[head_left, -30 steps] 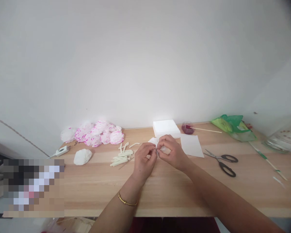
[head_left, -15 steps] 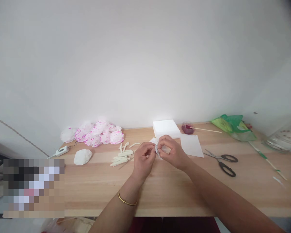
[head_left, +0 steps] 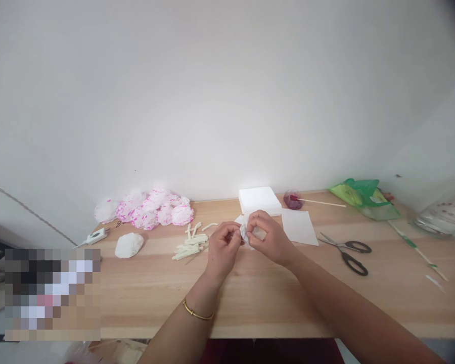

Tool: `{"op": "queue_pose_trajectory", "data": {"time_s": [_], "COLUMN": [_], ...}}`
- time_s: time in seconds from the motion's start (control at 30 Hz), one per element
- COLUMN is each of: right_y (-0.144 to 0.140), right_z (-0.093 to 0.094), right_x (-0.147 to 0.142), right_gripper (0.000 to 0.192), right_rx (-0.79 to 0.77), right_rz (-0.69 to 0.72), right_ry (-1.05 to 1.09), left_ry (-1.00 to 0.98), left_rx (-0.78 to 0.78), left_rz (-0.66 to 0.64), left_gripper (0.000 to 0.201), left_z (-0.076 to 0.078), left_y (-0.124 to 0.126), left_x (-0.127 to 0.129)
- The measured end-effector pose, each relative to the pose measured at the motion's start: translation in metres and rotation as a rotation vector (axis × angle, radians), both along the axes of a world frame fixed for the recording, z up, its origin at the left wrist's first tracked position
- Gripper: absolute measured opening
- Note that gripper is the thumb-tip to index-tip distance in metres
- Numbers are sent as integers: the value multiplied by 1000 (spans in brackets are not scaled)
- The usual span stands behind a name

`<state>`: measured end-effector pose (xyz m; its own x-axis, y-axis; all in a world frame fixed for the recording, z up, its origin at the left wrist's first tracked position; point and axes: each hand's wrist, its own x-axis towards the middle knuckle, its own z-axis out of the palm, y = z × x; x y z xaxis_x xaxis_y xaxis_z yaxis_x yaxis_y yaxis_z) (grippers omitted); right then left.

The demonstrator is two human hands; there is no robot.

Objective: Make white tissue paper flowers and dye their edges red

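Observation:
Between my two hands is a crumpled piece of thin white paper (head_left: 244, 230). My left hand (head_left: 223, 246), with a gold bangle on its wrist, is closed, thumb and forefinger pinched at the paper's left side. From the right, my right hand (head_left: 268, 237) pinches the same paper with its fingertips. Behind the hands stands a stack of white paper squares (head_left: 261, 200). A single white sheet (head_left: 300, 227) lies to the right of my right hand. Short cream-coloured sticks (head_left: 191, 247) are heaped just left of my left hand.
Several white-and-pink paper balls (head_left: 151, 208) line the wall at left, with a folded white pad (head_left: 129, 245) before them. Black-handled scissors (head_left: 349, 251), a bowl of dark red stuff (head_left: 293, 200) with a stick, a green plastic bag (head_left: 364, 196) and a glass jar (head_left: 442, 215) are rightward.
My left fingers have shifted slightly left, away from the right fingertips, and more of the crumpled paper shows between them. Everything else on the table stays in place.

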<state>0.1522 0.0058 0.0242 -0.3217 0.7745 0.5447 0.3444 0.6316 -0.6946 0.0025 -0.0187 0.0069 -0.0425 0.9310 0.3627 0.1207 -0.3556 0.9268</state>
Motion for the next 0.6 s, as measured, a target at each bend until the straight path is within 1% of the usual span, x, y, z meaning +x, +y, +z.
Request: {"op": "queue_pose_trajectory", "data": {"time_s": [0.1, 0.17, 0.3, 0.37, 0.47, 0.6], "right_y": [0, 0, 0, 1, 0, 0], "right_z": [1, 0, -4, -5, -5, -3], "right_x": [1, 1, -1, -2, -3, -1], "right_gripper": [10, 8, 8, 10, 11, 12], "right_rx": [7, 35, 122, 142, 120, 57], "right_rz": [2, -4, -41, -55, -53, -24], "right_ry": [10, 0, -46, -60, -57, -25], "left_ry": [-82, -96, -32, 17, 55, 40], "left_rx": [-50, -56, 0, 24, 31, 16], "left_rz": [-27, -33, -20, -3, 6, -1], "left_gripper": [18, 19, 18, 17, 15, 15], "left_z": [0, 1, 2, 2, 1, 3], "left_y": [1, 1, 0, 0, 0, 0], "left_x": [0, 1, 0, 0, 0, 0]}}
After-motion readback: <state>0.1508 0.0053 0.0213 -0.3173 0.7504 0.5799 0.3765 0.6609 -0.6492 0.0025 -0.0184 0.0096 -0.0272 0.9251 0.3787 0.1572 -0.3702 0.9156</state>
